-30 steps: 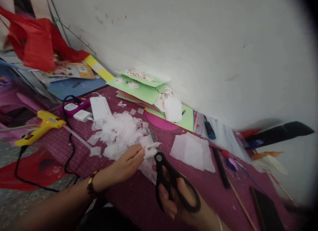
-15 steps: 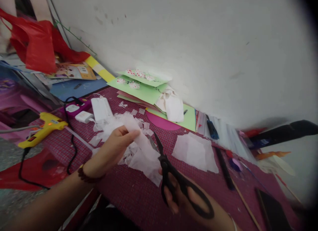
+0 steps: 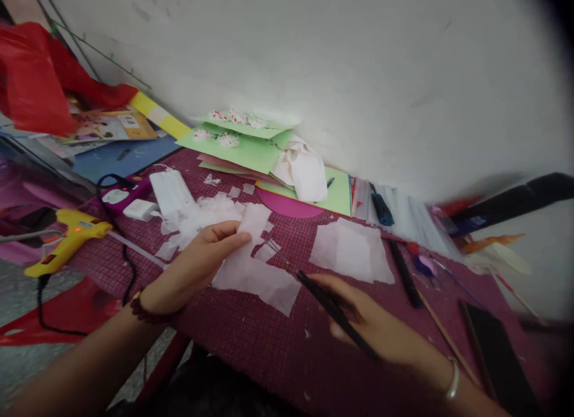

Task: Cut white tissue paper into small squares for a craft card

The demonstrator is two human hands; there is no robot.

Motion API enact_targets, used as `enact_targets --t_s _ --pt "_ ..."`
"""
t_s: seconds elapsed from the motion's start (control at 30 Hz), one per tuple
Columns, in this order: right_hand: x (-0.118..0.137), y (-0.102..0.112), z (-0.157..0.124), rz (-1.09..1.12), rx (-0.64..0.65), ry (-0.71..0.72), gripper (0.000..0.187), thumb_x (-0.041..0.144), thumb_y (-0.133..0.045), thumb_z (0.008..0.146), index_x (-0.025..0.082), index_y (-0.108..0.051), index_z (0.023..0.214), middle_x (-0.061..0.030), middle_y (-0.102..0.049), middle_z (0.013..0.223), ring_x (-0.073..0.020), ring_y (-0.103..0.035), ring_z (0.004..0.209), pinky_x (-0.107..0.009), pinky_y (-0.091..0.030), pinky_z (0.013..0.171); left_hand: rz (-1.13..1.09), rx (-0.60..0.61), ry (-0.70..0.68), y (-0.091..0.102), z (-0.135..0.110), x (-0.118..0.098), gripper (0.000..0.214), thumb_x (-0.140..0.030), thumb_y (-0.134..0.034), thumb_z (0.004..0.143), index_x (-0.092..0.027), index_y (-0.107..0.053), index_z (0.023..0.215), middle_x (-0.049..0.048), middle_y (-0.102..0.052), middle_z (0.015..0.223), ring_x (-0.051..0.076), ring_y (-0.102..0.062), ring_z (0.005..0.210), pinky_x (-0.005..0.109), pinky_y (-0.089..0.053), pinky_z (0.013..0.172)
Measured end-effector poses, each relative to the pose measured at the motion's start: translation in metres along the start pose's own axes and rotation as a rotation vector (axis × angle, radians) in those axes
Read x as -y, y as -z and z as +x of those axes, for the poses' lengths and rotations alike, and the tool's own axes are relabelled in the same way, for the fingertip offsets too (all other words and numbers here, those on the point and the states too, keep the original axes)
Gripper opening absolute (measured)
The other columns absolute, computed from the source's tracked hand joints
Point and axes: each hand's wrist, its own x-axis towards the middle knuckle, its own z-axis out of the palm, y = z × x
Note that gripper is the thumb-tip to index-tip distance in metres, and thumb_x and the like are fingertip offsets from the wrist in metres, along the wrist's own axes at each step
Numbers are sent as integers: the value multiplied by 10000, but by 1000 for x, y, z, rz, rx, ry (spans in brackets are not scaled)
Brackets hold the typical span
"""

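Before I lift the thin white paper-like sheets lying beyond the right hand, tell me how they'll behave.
The white sheets look floppy, with thin, uneven edges; probably light, since overlaps show through; and may slide apart, stacked askew.

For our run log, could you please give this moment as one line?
left hand: pinching white paper; right hand: holding scissors; paper scraps: on table

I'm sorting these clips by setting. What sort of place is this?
Likely a handicraft workspace, though whether at home or in a classroom is unclear: a yellow hot-glue gun, green blossom-decorated sheets and black-handled scissors in the right hand suggest it.
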Motion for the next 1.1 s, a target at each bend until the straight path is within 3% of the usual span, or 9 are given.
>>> enact_targets --t_s 0.23,0.4,0.93,1.03,1.1 --pt "0 -7 16 109 33 -1 645 407 -745 810 189 -560 1389 -105 -652 1146 -235 -610 959 -382 -524 820 305 107 112 -2 -1 -7 206 -371 -760 750 -172 -711 724 -2 -644 650 98 -533 553 194 -408 522" --pt "-3 -13 25 237 47 22 613 385 -748 827 212 -565 1386 -56 -621 974 -151 -550 742 -296 -499 640 338 107 122 1 4 1 226 -392 -737 759 -171 -687 752 5 -649 682 112 -539 578 216 -417 552" --pt "-4 -14 40 275 2 29 460 412 -733 842 204 -655 1245 -55 -637 988 -157 -546 791 -297 -487 688 265 80 148 5 14 2 244 -397 -718 751 -167 -679 680 9 -629 642 101 -511 540 206 -395 514" --pt "-8 -13 44 234 4 16 452 435 -710 860 195 -645 1237 -41 -620 928 -130 -519 717 -269 -453 612 221 138 215 14 11 2 284 -429 -737 723 -164 -667 651 11 -612 610 102 -507 513 209 -383 491" --pt "-12 -12 46 227 13 -24 466 450 -680 884 192 -619 1267 -17 -582 849 -101 -471 623 -243 -387 521 193 101 264 21 8 2 246 -395 -780 671 -169 -686 695 8 -622 606 108 -521 500 212 -384 480"
